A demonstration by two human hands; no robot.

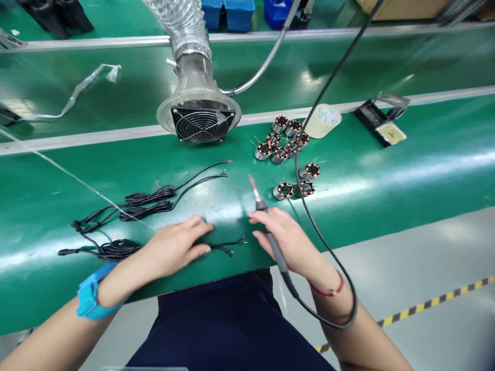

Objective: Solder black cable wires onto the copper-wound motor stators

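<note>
In the right grip [286, 242], a soldering iron [277, 255]

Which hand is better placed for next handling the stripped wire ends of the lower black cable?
Left, probably: the left hand rests on the lower black cable beside its stripped wire ends. The right hand holds a soldering iron.

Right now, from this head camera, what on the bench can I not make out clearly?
soldering iron: grip partly hidden by the right hand
cable: middle hidden under the left hand
wire ends: too small to count
blue bins: cut off by the top edge
</note>
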